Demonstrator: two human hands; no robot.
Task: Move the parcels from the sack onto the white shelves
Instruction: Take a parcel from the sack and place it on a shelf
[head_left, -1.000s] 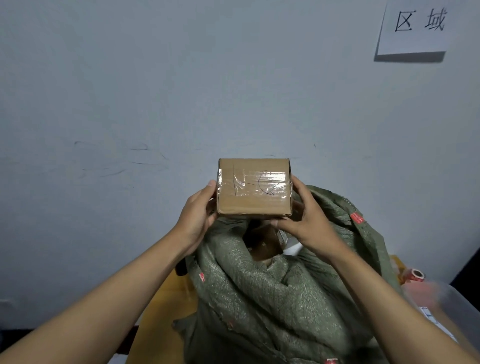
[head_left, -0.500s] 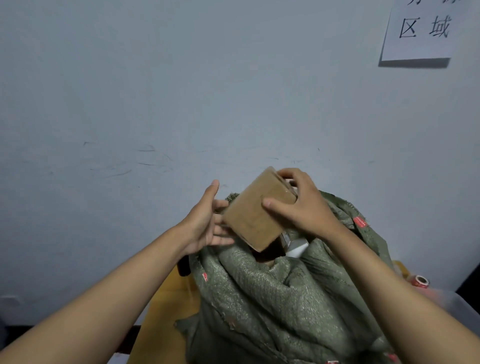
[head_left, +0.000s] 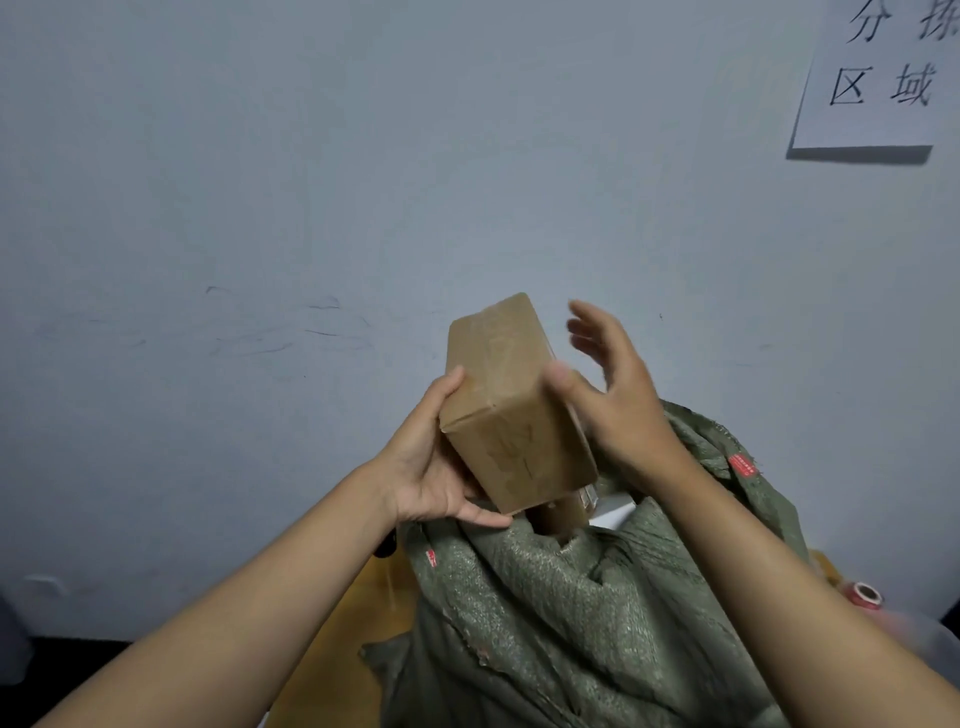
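A second ago I held the brown parcel (head_left: 511, 410) flat-on by both ends, its taped face toward me, above the green sack (head_left: 571, 613). I then tipped it over with my right hand (head_left: 613, 405) while my left hand (head_left: 431, 467) let go and opened beside it. By now my left hand had taken it from below, thumb on its left edge and fingers curled under the near end. My right fingers had come off and spread, only the thumb touching the parcel. My view had also tilted up, showing more of the wall sign (head_left: 878, 78).
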